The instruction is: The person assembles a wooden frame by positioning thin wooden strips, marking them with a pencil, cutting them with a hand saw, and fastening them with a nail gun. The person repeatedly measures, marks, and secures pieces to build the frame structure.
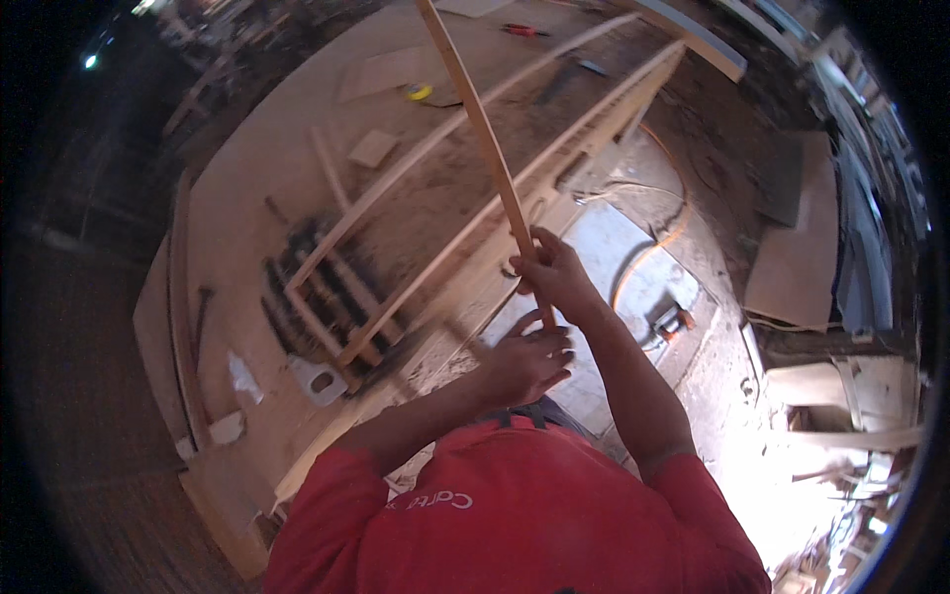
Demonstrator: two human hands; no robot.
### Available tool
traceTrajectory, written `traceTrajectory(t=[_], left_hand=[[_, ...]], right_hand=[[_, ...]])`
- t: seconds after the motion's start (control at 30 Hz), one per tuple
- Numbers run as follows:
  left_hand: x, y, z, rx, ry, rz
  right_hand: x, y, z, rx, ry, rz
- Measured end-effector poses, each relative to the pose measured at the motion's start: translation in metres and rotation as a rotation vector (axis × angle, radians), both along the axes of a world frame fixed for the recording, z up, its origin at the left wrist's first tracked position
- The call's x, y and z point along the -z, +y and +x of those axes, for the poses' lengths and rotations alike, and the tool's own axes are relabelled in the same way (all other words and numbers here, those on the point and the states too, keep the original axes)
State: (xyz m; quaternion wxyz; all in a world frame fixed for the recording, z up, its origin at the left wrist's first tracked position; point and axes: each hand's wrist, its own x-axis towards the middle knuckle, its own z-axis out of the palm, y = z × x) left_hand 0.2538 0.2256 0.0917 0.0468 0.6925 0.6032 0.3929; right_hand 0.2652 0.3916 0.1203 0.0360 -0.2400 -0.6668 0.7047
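A long, narrow wooden strip point(475, 114) slants up from in front of my body over the workbench. My right hand point(556, 275) is closed around it near its lower end. Just below, my left hand point(526, 364) is at the strip's bottom end, its fingers apart and loosely curved; whether it touches the strip is hard to tell. Beneath the strip, a long, narrow wooden frame point(435, 265) lies on the bench, with two long rails and a short crosspiece at its near end.
A handsaw point(319, 380) and clustered dark bars lie by the frame's near end. Farther up the bench point(247, 188) are a yellow tape measure point(420, 92), a wood block point(374, 148) and a red-handled tool point(524, 31). On the floor right are an orange power tool point(673, 323) and an orange cord point(683, 213).
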Motion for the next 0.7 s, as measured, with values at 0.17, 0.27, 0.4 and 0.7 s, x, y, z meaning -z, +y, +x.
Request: traceTrajectory(t=[0.17, 0.27, 0.4, 0.7], left_hand=[[0.002, 0.070, -0.043, -0.615, -0.859, 0.009], [-0.018, 0.119, -0.092, -0.520, -1.336, -0.044], [-0.014, 0.177, -0.129, -0.363, -1.507, -0.045], [0.028, 0.261, -0.205, -0.102, -1.607, -0.211]], right_hand=[[0.006, 0.086, 0.024, 0.210, 0.126, -0.251], [0.016, 0.103, 0.025, 0.221, 0.147, -0.284], [0.028, 0.120, 0.016, 0.174, 0.111, -0.246], [0.015, 0.194, -0.009, 0.121, -0.023, -0.357]])
